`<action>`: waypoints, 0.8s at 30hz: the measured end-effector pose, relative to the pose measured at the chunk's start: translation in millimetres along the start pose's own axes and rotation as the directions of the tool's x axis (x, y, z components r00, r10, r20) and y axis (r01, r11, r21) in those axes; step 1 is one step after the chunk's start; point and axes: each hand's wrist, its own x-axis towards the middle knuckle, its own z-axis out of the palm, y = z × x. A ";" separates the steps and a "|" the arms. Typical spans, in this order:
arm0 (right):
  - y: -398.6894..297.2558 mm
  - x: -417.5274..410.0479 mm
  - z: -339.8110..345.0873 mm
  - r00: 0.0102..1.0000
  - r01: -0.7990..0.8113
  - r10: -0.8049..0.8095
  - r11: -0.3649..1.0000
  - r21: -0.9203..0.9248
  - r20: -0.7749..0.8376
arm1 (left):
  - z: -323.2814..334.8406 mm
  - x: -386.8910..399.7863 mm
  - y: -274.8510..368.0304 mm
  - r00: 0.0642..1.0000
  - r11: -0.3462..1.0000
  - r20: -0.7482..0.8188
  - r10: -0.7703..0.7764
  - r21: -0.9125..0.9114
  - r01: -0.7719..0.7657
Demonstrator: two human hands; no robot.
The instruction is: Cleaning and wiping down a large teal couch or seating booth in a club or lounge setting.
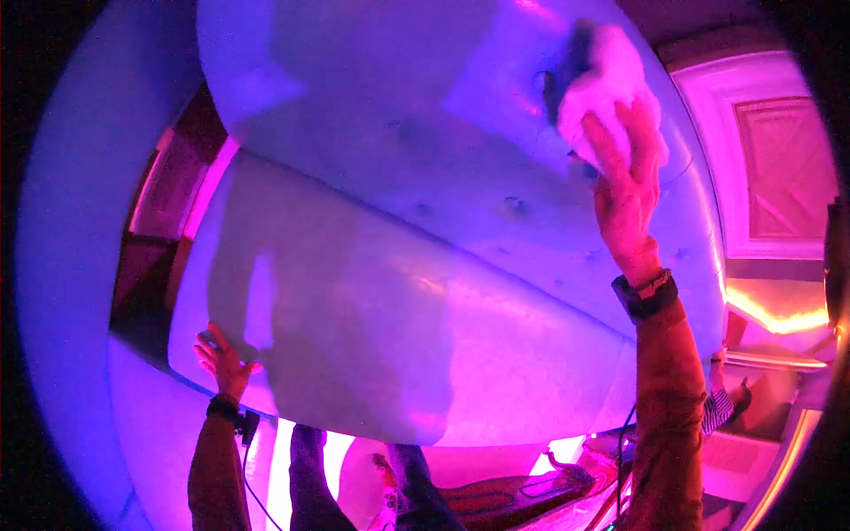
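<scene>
A crumpled, light-coloured cloth is pressed under the fingers of my right hand, against the tufted backrest of a large upholstered seat, at the upper right. My left hand rests with spread fingers near the left edge of the smooth seat cushion and holds nothing. A dark seam runs diagonally between cushion and backrest. Beside the cloth is a dark patch that is too blurred to tell. Purple and pink light covers everything, and shadows fall over the upholstery.
My legs stand at the seat's front edge. Thin dark cables hang near both forearms. A panelled white door or wall panel is at the right. Another person in a striped sleeve is at the lower right, near a glowing light strip.
</scene>
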 end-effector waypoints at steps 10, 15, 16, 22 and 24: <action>-8.7 -72.2 105.5 0.940 -0.130 0.110 0.991 -0.043 -0.322 | 43.9 11.3 -38.3 0.902 0.945 -0.283 0.326 0.062 -0.322; -17.7 -178.8 153.7 0.947 -0.319 0.310 0.940 0.118 0.091 | 68.2 15.9 -25.2 0.919 0.947 -0.227 0.321 0.104 -0.305; -13.1 -199.6 167.7 0.960 -0.279 0.276 0.952 0.124 0.036 | 72.0 15.9 -21.5 0.918 0.946 -0.230 0.323 0.119 -0.302; -44.6 -246.3 213.8 0.860 -0.492 0.440 0.577 0.652 0.258 | 33.6 35.5 -68.9 0.771 0.770 -0.100 0.629 0.218 -0.600; -57.5 -259.2 205.1 0.867 -0.498 0.360 0.659 0.563 0.346 | 24.6 22.7 -50.7 0.909 0.912 -0.090 0.407 0.103 -0.398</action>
